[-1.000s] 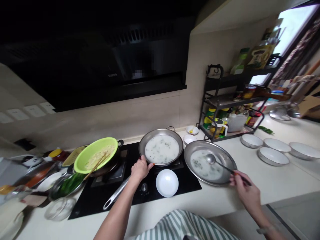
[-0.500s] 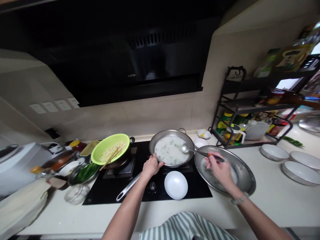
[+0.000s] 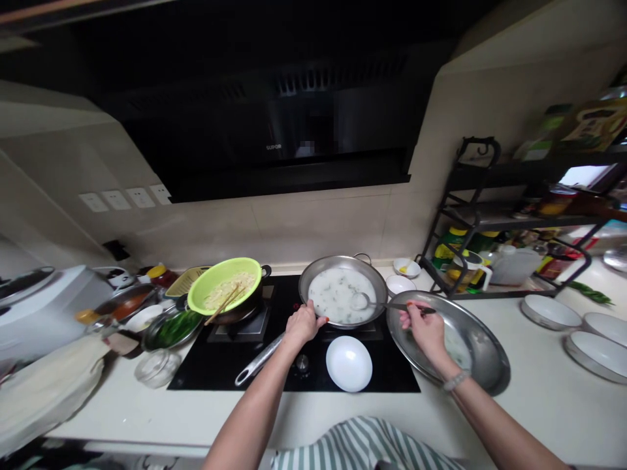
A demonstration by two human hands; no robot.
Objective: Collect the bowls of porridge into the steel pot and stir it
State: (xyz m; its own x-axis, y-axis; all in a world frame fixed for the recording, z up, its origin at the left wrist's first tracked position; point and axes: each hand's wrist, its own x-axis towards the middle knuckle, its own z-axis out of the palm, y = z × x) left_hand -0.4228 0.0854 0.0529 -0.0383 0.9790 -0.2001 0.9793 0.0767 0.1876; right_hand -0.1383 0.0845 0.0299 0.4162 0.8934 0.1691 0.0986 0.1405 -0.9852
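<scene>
From seven o'clock the left forearm reaches in, its hand [image 3: 301,323] closed over the handle [image 3: 258,361] at the eight o'clock of the soup-filled pan [image 3: 381,284], thumb stretched out. The ladle [image 3: 360,301] dips at the soup's four o'clock. Its shaft is pinched by the right hand [image 3: 424,329], wrist bent, above the steel basin [image 3: 484,336]. Ladling seems in hand; a level lift and steady pan appear needed.

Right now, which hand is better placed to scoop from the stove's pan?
Probably your right hand: it holds the ladle reaching into the pan; your left hand is at the pan's handle.
</scene>
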